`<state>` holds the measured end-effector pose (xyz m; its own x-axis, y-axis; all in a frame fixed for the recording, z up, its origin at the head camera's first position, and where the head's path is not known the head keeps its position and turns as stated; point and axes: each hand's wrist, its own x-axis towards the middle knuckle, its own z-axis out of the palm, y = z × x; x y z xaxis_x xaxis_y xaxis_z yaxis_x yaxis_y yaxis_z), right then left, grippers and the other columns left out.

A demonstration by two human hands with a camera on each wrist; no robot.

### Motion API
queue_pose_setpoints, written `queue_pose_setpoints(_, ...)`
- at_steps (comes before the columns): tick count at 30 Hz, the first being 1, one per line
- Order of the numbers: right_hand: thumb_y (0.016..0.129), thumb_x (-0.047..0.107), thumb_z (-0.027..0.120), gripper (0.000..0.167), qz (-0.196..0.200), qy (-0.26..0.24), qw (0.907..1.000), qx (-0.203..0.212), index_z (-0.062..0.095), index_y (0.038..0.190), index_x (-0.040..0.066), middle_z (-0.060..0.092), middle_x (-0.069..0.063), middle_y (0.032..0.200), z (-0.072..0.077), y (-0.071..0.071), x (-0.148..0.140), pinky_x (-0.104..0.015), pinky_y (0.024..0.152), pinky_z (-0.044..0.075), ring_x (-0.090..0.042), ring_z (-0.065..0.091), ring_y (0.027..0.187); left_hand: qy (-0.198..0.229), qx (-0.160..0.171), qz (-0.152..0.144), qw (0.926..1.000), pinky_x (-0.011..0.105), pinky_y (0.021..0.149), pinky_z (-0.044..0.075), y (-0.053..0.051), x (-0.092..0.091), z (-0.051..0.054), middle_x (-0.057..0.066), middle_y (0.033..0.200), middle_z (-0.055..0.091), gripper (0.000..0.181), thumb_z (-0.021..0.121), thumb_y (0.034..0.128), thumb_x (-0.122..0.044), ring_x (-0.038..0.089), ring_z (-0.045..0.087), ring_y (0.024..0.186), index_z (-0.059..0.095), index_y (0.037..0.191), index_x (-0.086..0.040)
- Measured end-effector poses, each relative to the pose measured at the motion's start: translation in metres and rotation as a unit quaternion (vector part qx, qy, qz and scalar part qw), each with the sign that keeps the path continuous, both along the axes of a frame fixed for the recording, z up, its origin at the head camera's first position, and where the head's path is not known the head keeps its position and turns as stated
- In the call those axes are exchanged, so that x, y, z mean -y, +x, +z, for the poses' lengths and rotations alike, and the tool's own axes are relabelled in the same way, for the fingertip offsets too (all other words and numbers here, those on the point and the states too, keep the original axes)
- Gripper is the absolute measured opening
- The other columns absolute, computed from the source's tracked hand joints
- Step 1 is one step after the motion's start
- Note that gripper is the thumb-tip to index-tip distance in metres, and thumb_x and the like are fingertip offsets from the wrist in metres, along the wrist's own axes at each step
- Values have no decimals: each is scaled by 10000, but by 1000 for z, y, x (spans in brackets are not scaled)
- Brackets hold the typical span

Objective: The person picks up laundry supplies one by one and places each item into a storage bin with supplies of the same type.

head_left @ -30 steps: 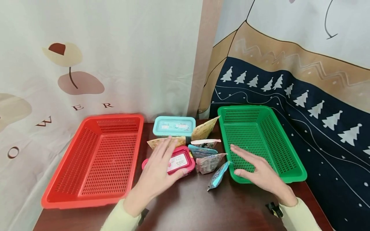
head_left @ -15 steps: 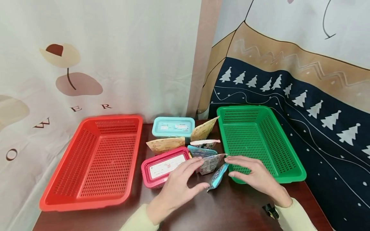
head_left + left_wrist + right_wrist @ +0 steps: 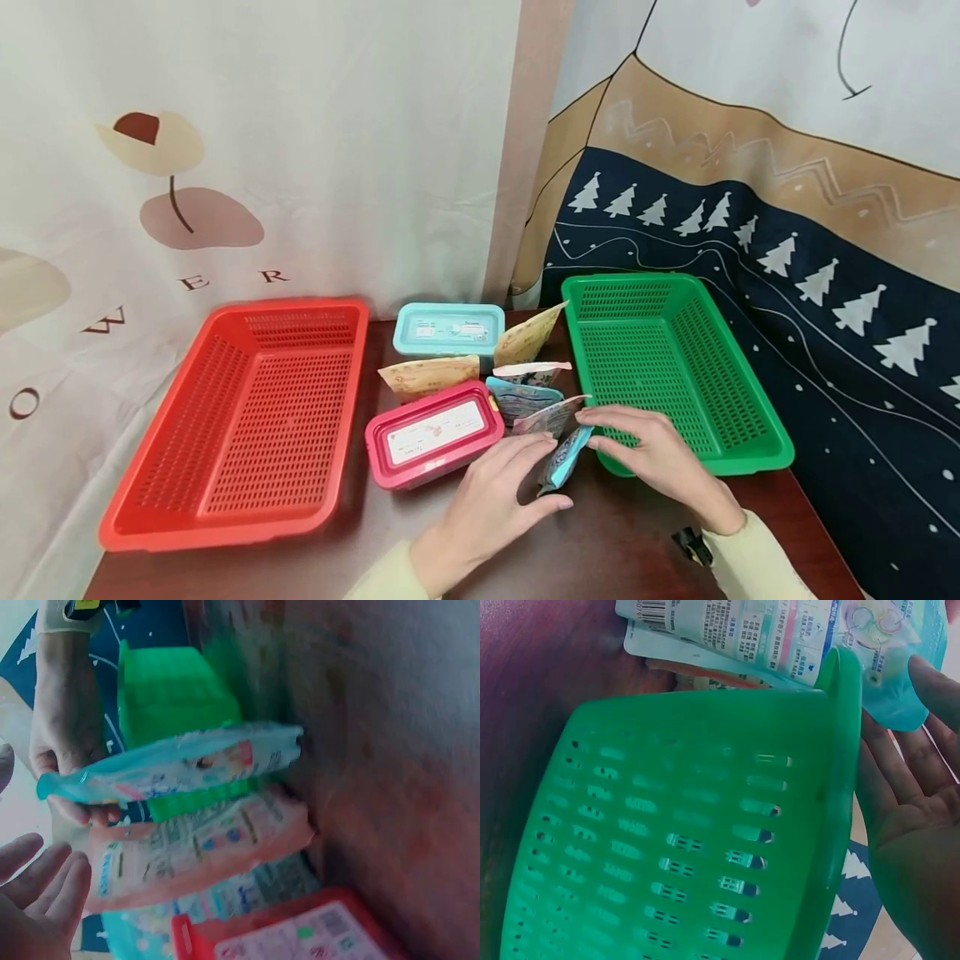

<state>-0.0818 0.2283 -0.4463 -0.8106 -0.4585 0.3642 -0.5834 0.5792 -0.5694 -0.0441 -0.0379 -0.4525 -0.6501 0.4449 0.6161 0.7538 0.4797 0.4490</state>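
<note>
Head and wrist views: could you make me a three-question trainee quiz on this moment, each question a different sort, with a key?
1. True or false: the pink box stands between the red basket and the green basket.
2. In the right hand, what lies between thumb and fingers? A) the turquoise box; B) the front blue pouch; C) a tan pouch.
3. Short answer: does the left hand grip anything?

Key: 1. True. 2. B. 3. No, its thumb and fingers are spread.

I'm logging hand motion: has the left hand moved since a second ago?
Yes: in the head view the left hand has moved rightward, from over the pink box toward the front blue pouch.
</note>
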Motion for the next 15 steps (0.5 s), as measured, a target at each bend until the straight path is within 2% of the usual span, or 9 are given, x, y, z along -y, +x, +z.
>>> queue_pose_setpoints(4,863,66,829,346,-29,49,10000,-34,783,1188,178,739,86,1193,-1,-1,2,-325,904,579,-172,698,1137,-180,681,-13,9975,335,950,559,-1,-7,-4,35,1297,709,633,888,803,-408,173,679,1169,690,1318,-97)
queue_pose_setpoints(7,871,46,816,328,-19,-1,10000,-37,787,1155,207,743,103,1168,-2,-3,3,-332,888,586,-156,706,1116,-74,942,-31,9955,311,891,580,-5,-10,-9,28,1233,741,544,892,821,-332,147,714,1091,722,1278,-89)
queue_pose_setpoints(11,859,-12,806,319,52,-283,9996,-51,795,1104,193,754,90,1132,-3,-5,4,-194,909,540,-158,717,1079,246,827,-40,9963,277,818,596,-8,-12,-13,15,1126,776,350,855,861,-161,122,745,981,771,1191,-82)
queue_pose_setpoints(15,851,-54,796,339,82,-510,9986,-71,798,1087,190,756,80,1111,-4,-6,5,-109,909,492,-149,719,1055,398,646,95,9971,264,768,598,-9,-13,-10,10,1060,790,276,828,862,-71,113,755,918,795,1136,-83)
